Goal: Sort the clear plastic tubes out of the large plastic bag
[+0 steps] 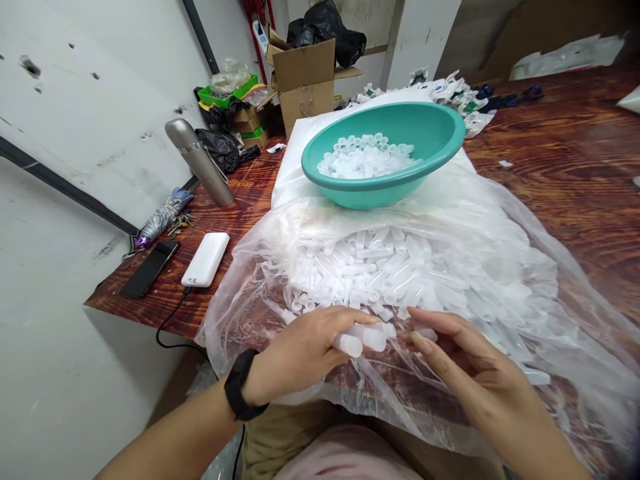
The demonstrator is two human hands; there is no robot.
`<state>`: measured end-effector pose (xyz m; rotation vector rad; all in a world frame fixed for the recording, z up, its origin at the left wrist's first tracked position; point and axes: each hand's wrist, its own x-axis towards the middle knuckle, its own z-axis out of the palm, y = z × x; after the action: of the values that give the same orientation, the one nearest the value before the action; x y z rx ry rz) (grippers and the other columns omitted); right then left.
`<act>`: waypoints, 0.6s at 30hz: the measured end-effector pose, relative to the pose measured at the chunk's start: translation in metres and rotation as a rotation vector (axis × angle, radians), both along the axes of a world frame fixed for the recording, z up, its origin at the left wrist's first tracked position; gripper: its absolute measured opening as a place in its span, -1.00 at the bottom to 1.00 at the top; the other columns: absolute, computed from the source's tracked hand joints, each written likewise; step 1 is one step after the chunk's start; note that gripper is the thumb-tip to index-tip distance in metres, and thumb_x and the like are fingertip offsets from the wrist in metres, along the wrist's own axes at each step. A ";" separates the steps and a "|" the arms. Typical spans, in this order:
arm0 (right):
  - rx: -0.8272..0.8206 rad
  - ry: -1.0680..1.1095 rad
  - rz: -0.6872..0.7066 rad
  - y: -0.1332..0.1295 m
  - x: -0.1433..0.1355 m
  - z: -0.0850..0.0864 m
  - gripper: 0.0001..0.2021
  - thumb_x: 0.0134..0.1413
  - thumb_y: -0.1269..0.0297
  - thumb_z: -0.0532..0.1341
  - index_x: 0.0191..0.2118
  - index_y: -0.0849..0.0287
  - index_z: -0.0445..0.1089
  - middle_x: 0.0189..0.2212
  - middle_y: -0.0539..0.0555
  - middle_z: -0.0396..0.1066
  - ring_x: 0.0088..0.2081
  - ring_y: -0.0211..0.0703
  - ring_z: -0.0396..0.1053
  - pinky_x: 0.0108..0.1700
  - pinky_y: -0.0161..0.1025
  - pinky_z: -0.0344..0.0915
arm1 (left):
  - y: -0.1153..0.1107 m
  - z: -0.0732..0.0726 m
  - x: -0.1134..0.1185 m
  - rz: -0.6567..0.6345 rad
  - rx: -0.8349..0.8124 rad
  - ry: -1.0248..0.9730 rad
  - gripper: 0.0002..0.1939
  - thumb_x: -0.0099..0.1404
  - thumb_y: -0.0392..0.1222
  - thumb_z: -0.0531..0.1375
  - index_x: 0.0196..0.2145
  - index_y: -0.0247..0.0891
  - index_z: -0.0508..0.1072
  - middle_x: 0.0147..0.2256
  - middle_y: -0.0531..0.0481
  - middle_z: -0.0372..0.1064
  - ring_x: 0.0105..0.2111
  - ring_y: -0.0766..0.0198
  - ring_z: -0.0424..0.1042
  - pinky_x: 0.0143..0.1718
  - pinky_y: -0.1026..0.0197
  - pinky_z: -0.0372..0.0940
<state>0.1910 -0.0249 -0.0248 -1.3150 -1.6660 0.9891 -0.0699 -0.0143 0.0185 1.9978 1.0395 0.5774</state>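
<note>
My left hand [310,347], with a black band on its wrist, is closed around several white plastic tubes [373,338] whose ends point to the right. Just to the right, my right hand [465,360] pinches a small translucent tube [427,334] between thumb and fingers. Both hands are over the near edge of a clear plastic bag [250,267]. A large pile of loose translucent tubes [370,267] lies in the bag beyond them. Behind the pile, a tilted teal basin [380,190] holds many short white pieces [365,159].
At the left are a white power bank [206,259] with a cable, a black phone [150,269], keys, a folded umbrella [165,217] and a grey bottle [200,163]. Cardboard boxes [307,83] and black bags stand at the back. White-and-green items [460,97] lie behind the basin.
</note>
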 end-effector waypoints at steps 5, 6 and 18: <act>-0.016 0.016 0.104 -0.011 0.000 0.002 -0.69 0.40 -0.02 0.26 0.11 -0.10 0.61 0.05 0.13 0.59 -0.09 -0.07 0.66 -0.06 -0.26 0.64 | -0.014 -0.007 -0.005 0.031 0.048 0.023 -0.71 0.54 -0.26 0.24 0.18 -0.21 0.51 0.08 -0.07 0.61 0.06 0.15 0.58 0.14 0.11 0.41; -0.078 0.049 0.132 -0.013 0.001 0.001 -0.69 0.39 -0.02 0.27 0.11 -0.12 0.61 0.03 0.12 0.59 -0.17 -0.11 0.67 -0.12 -0.28 0.65 | -0.016 -0.008 -0.005 0.032 0.057 0.023 -0.71 0.55 -0.25 0.23 0.18 -0.20 0.51 0.06 -0.07 0.62 0.05 0.14 0.58 0.12 0.11 0.41; 0.416 -0.227 0.243 -0.022 -0.005 0.014 -0.60 0.42 0.35 0.25 0.25 -0.20 0.47 -0.03 0.00 0.61 -0.05 -0.23 0.65 0.02 -0.40 0.58 | -0.026 -0.014 -0.003 0.034 0.280 -0.011 -0.74 0.47 -0.32 0.31 0.09 -0.25 0.50 -0.10 -0.06 0.63 -0.13 0.18 0.60 -0.07 0.18 0.46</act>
<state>0.1859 -0.0464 -0.0106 -0.9881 -2.1067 0.5908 -0.0725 -0.0408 0.0043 2.2187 1.0327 0.7875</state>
